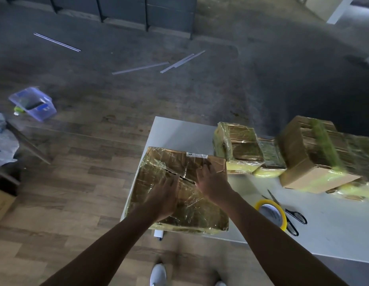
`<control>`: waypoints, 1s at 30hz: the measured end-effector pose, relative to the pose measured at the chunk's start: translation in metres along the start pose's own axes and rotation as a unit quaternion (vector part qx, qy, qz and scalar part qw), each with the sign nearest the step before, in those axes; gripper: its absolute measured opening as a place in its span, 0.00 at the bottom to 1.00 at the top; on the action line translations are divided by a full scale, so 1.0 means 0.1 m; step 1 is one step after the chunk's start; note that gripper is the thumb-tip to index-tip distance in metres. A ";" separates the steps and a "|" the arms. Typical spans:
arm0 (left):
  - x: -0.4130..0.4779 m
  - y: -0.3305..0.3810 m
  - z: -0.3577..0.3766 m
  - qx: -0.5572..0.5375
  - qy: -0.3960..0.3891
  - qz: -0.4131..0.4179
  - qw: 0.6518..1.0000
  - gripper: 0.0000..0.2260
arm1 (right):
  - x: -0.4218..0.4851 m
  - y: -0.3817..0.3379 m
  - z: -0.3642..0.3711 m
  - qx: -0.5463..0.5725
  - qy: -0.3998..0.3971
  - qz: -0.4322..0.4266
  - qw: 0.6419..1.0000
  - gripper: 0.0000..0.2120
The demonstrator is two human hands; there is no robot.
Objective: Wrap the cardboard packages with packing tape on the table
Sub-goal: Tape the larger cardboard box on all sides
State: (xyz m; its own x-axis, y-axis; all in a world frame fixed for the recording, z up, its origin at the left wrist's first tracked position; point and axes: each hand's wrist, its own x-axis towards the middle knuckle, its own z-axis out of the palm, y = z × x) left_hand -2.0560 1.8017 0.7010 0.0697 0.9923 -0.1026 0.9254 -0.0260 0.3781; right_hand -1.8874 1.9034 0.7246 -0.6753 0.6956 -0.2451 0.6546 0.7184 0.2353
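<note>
At the tabletop's near left corner lies a large tape-wrapped cardboard package. The left grip and right grip press flat on its top, fingers straight, clasping nothing. To its right lie a tape roll and scissors. Farther right sit more wrapped packages.

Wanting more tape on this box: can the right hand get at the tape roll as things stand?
Probably yes: the right hand rests empty on the package; the tape roll lies uncovered on the table beside that forearm.
</note>
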 end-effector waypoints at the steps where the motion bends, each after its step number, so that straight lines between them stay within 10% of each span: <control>1: -0.04 0.05 0.00 0.032 -0.020 0.003 0.999 0.25 | -0.02 0.02 0.02 0.009 0.015 0.000 1.000 0.24; 10: 0.18 1.03 0.13 -0.041 0.050 0.026 0.998 0.17 | -0.61 0.61 0.21 0.370 0.098 0.074 0.921 0.14; 18: 0.64 2.10 0.49 -0.052 -0.009 0.013 0.999 0.10 | -1.47 1.37 0.75 0.438 0.012 0.288 0.851 0.11; 30: 0.74 2.70 0.79 -0.059 -0.037 -0.068 0.995 0.08 | -1.83 1.70 1.44 0.344 -0.054 0.341 0.873 0.24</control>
State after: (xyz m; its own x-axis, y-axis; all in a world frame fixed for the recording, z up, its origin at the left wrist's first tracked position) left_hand -1.7714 1.8588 0.7230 -0.0224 0.9740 -0.2253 0.8781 0.1269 0.4614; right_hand -1.6037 1.8981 0.6742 -0.0373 0.9303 -0.3649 0.9661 -0.0598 -0.2511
